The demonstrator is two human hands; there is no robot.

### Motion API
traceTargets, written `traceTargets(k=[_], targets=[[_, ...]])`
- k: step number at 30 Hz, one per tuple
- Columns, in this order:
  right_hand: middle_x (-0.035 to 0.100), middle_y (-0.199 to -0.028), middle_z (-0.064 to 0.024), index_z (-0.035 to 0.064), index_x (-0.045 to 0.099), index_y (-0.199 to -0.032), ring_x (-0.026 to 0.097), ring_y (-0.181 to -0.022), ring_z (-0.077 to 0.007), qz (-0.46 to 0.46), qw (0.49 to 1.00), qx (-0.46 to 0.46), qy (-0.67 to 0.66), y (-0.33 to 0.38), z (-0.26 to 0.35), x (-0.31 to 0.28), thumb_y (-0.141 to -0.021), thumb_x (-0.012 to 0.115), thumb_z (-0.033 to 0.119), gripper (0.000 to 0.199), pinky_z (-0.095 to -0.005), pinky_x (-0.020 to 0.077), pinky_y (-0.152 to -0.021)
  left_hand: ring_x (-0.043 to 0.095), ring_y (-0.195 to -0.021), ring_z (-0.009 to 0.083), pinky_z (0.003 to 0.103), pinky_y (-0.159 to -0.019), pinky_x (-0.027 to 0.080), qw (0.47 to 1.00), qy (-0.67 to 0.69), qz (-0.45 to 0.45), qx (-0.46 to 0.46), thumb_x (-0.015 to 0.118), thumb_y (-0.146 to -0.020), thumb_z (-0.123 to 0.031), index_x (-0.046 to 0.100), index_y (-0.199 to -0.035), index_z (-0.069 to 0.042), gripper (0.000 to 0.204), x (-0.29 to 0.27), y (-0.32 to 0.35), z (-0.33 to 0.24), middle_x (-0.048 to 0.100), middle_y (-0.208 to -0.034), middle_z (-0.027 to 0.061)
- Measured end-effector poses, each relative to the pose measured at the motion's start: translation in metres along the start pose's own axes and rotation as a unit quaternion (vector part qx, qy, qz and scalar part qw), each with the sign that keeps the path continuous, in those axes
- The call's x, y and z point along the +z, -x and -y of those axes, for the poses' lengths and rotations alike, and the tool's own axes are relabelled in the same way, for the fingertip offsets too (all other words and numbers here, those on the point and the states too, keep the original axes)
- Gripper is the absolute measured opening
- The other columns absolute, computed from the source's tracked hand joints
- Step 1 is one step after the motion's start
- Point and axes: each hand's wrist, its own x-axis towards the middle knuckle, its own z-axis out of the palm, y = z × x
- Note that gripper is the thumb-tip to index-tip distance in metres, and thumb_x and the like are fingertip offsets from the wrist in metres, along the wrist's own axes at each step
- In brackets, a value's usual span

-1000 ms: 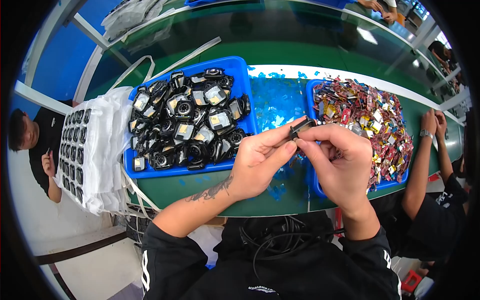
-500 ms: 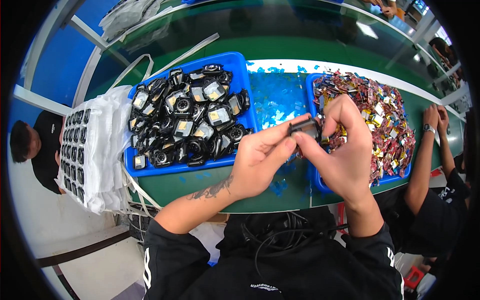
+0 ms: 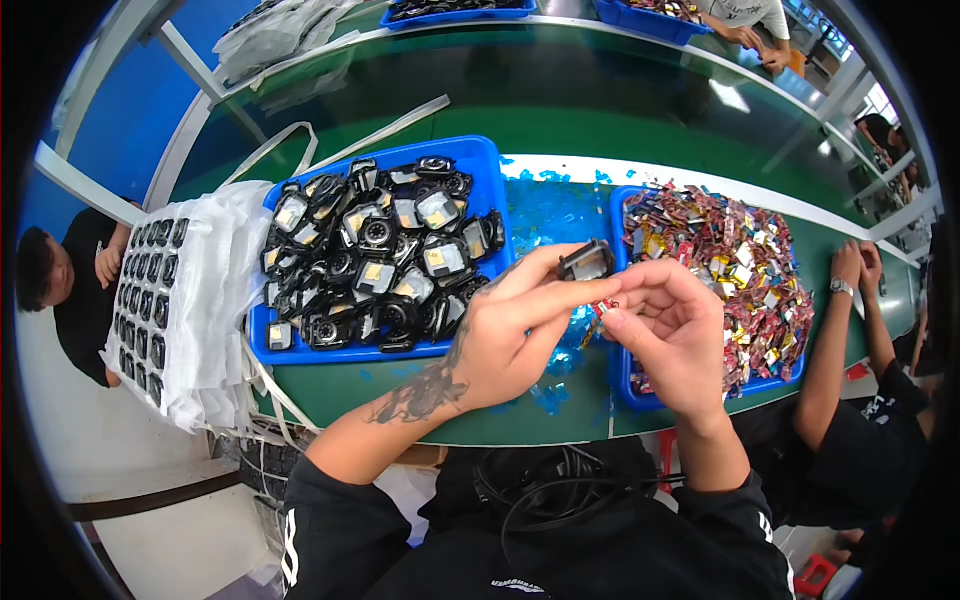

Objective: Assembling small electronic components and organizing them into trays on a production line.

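Note:
My left hand point(image 3: 520, 325) is closed round a black watch case point(image 3: 588, 262) with a grey inner face, held up over the table between the two bins. Just below the case, my right hand point(image 3: 675, 335) pinches a small red strip-like piece point(image 3: 603, 308) between thumb and fingers. The fingertips of both hands come together there, so I cannot tell whether the piece is still joined to the case. To the left, a blue bin point(image 3: 488, 158) is heaped with similar black watch cases. At the right, another blue bin point(image 3: 625, 392) holds a pile of small red, yellow and silver parts.
Blue film scraps point(image 3: 545, 215) litter the green table point(image 3: 400, 395) between the bins. White trays of black parts point(image 3: 215, 300) are stacked at far left, beside a person. A co-worker's hands point(image 3: 857, 265) rest at right. More blue bins point(image 3: 655, 22) stand across the table.
My left hand has turned, and the watch case now sits higher than my right fingertips. My right hand has moved down off the case, and the red piece shows in its pinch.

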Motion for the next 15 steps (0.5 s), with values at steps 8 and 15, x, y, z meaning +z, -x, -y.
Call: traceTargets(k=[8,15], targets=[[0.061,-0.089,-0.0083,-0.0047,0.060,-0.089,0.060,-0.085,-0.0105,-0.002,0.996,-0.079,0.033,0.001,0.001,-0.007,-0.080,0.067,-0.008,0.012,-0.0223,0.0544,-0.072,0.066,-0.077,0.0185,0.025,-0.065,0.052,0.992,-0.075,-0.067,0.080,0.072,-0.076,0.003,0.071,-0.098,-0.002,0.023,-0.001,-0.004,-0.005,0.065,-0.097,0.0123],[0.059,-0.089,-0.0072,-0.0012,0.060,-0.087,0.057,-0.085,-0.0111,0.056,0.994,-0.017,-0.090,0.002,-0.009,-0.018,-0.080,0.067,-0.006,0.011,-0.0225,0.0520,-0.073,0.065,-0.081,0.0142,0.025,-0.069,0.056,0.960,0.212,-0.033,-0.180,0.065,-0.086,0.000,0.068,-0.096,0.004,0.011,0.013,0.004,-0.004,0.065,-0.090,0.0101]])
